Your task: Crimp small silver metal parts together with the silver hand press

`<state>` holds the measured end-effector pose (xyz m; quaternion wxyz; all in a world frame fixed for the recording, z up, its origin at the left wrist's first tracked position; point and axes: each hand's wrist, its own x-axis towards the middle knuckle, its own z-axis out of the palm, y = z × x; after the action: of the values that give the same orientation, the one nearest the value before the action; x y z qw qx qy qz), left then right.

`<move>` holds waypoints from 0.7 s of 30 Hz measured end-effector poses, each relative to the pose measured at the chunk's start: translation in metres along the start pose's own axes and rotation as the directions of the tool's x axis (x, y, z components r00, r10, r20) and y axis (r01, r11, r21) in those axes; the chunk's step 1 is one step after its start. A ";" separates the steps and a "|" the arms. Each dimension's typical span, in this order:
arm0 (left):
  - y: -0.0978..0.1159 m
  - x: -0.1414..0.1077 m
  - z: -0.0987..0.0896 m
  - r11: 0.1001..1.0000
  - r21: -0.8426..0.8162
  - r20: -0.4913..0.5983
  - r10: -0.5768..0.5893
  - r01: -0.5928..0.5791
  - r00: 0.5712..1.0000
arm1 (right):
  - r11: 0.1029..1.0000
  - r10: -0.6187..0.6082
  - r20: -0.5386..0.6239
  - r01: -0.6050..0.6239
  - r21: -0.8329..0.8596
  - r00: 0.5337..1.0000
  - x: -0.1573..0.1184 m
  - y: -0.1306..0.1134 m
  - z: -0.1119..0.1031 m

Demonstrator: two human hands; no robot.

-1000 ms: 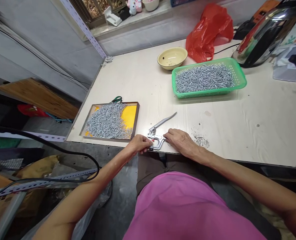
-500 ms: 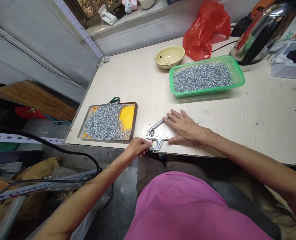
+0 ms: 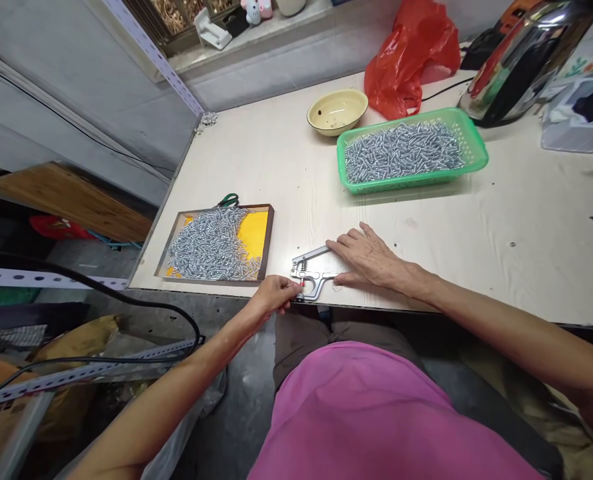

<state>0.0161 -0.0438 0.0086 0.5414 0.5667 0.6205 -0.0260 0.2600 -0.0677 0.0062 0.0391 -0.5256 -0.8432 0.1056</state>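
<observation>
A silver hand-press plier [image 3: 315,277] with a spring and a small red part lies at the table's front edge. My right hand [image 3: 369,257] is on its two handles, fingertips on the upper one and thumb by the lower one. My left hand [image 3: 276,293] is closed in a pinch at the tool's jaw end; whatever its fingertips hold is too small and hidden to make out. Left of the tool, a shallow brown-rimmed tray [image 3: 269,243] with a yellow bottom holds a heap of small silvery ribbed metal pieces [image 3: 209,243].
Farther back stands a green plastic basket [image 3: 411,183] full of similar metal pieces. Behind it are a cream bowl [image 3: 337,112], a red plastic bag [image 3: 409,60] and a metal kettle [image 3: 526,67]. Green-handled scissors [image 3: 229,200] lie behind the tray.
The plier's upper handle has come down toward the lower one, with my right fingers pressing along. My left hand stays at the jaw end. The whole view has shifted slightly.
</observation>
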 end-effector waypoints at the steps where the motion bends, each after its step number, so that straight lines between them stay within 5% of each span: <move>1: -0.001 -0.001 0.000 1.000 0.006 0.000 -0.006 0.006 1.000 | 1.000 0.001 -0.006 -0.001 0.000 1.000 -0.001 -0.001 0.001; 5: -0.003 -0.008 0.003 0.976 0.206 -0.127 0.105 -0.077 0.986 | 1.000 -0.002 -0.020 0.002 0.013 1.000 -0.006 -0.006 0.001; 8: -0.002 -0.012 0.011 0.801 0.527 -0.257 0.467 -0.282 0.846 | 0.999 -0.007 -0.046 0.009 0.033 0.999 -0.009 -0.009 0.002; 10: 0.003 -0.011 0.018 0.612 0.684 -0.170 0.663 -0.397 0.729 | 0.999 -0.002 -0.061 0.005 0.041 0.998 -0.009 -0.011 0.005; 13: 0.016 -0.001 0.027 0.378 0.776 0.039 0.770 -0.505 0.637 | 0.999 0.013 -0.079 -0.010 0.042 0.997 -0.011 -0.014 0.008; 16: 0.031 0.010 0.031 0.275 0.794 0.172 0.753 -0.541 0.636 | 0.997 0.035 -0.056 -0.032 0.064 0.998 -0.017 -0.014 0.006; 21: 0.043 0.024 0.028 0.225 0.825 0.226 0.711 -0.519 0.666 | 0.997 0.073 0.029 -0.074 0.031 0.997 -0.023 -0.014 -0.002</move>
<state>0.0713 -0.0298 0.0051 0.0963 0.9483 0.2987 -0.0471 0.2579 -0.0939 0.0123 0.0320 -0.5540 -0.8220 0.1278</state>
